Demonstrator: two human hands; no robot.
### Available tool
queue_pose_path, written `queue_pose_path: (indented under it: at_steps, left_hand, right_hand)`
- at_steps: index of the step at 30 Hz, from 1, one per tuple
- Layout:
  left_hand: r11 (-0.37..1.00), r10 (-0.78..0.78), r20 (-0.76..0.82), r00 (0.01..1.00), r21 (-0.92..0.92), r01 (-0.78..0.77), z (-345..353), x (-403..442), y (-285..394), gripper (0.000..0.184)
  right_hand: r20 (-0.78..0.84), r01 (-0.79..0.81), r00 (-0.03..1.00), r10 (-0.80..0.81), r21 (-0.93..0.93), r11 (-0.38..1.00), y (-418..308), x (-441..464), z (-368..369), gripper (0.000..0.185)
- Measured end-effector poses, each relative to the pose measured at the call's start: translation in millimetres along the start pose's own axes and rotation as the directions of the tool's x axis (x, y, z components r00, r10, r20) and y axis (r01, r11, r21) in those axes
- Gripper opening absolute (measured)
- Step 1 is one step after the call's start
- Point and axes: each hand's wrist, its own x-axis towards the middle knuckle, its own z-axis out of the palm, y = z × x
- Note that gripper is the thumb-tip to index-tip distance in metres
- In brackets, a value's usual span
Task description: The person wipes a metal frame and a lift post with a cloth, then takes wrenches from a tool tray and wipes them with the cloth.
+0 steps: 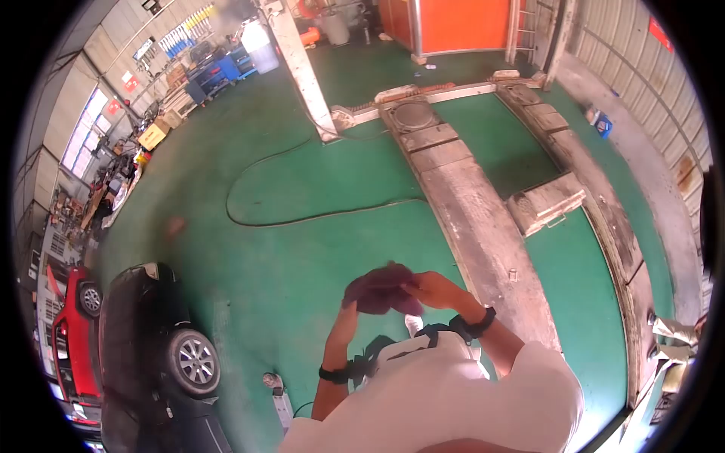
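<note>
A dark purple cloth (381, 289) is bunched up in front of the white shirt, above the green floor. My right hand (429, 288) grips its right side, with the fingers closed on the fabric. The cloth covers most of my left hand (350, 302), which is at its left edge, so those fingers are hidden. Both wrists carry black bands. Below the cloth one light shoe (413, 325) shows in part.
The ramp of a vehicle lift (483, 219) runs along the right, beside a post (302, 75). A hose (302, 219) loops over the floor. At the lower left are a black car (136, 355) and a red car (74, 332). A jack (279, 396) stands near my left arm.
</note>
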Motion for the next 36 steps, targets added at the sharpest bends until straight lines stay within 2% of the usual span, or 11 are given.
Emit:
queue_pose_path:
  at_steps: [3,7,11,13,21,23,25,26,29,33,36]
  left_hand:
    - [1.0,0.019,-0.275,0.961,0.01,-0.016,-20.2,23.3,9.0,0.034]
    - [0.785,0.228,-0.153,0.961,-0.555,-0.275,-54.9,84.6,54.5,0.028]
    - [0.773,0.485,-0.03,0.874,-0.453,-0.445,-90.1,188.3,72.7,0.009]
    - [0.781,0.601,0.089,0.794,-0.279,-0.559,-110.7,232.5,74.6,0.006]
    - [0.829,0.541,0.232,0.809,-0.309,-0.466,-186.5,379.8,134.7,0.006]
    - [0.981,-0.147,0.421,0.895,0.177,0.078,-205.5,407.0,144.5,0.022]
    - [0.999,-0.029,0.35,0.936,-0.026,0.041,-188.9,446.6,50.4,0.035]
    - [0.992,0.019,0.304,0.952,-0.125,0.02,-195.2,465.6,41.1,0.042]
    - [0.997,-0.05,0.414,0.909,-0.03,0.069,-230.6,509.8,71.8,0.057]
    - [0.994,0.074,0.439,0.895,0.039,-0.102,-256.7,585.3,89.0,0.047]
    - [0.983,-0.093,0.406,0.909,-0.109,0.149,-276.8,647.6,93.6,0.035]
  right_hand:
    - [-0.025,0.17,0.984,-0.178,-0.198,0.965,6.5,54.7,7.2,0.024]
    - [0.08,-0.048,0.994,0.068,-0.222,0.974,22.6,143.8,3.1,0.022]
    - [0.2,-0.018,0.974,-0.106,0.537,0.844,47.9,235.6,-10.0,0.031]
    - [0.07,0.07,0.989,-0.13,0.554,0.83,33.4,272.5,-29.2,0.033]
    - [-0.378,0.379,0.906,-0.19,0.525,0.762,-0.8,408.1,-120.3,0.041]
    - [-0.334,0.262,0.94,-0.071,0.571,0.778,21.5,429.5,-128.8,0.047]
    - [-0.297,0.174,0.955,0.013,0.593,0.786,39.2,465.4,-140.8,0.053]
    - [-0.52,0.33,0.82,-0.241,0.084,0.94,45.9,484.0,-143.3,0.059]
    - [-0.571,0.345,0.708,-0.415,-0.233,0.909,51.3,541.2,-161.0,0.079]
    - [-0.558,0.322,0.792,-0.248,0.035,0.946,93.4,628.6,-187.2,0.069]
    - [-0.582,0.308,0.771,-0.259,-0.014,0.951,58.9,702.6,-236.2,0.061]
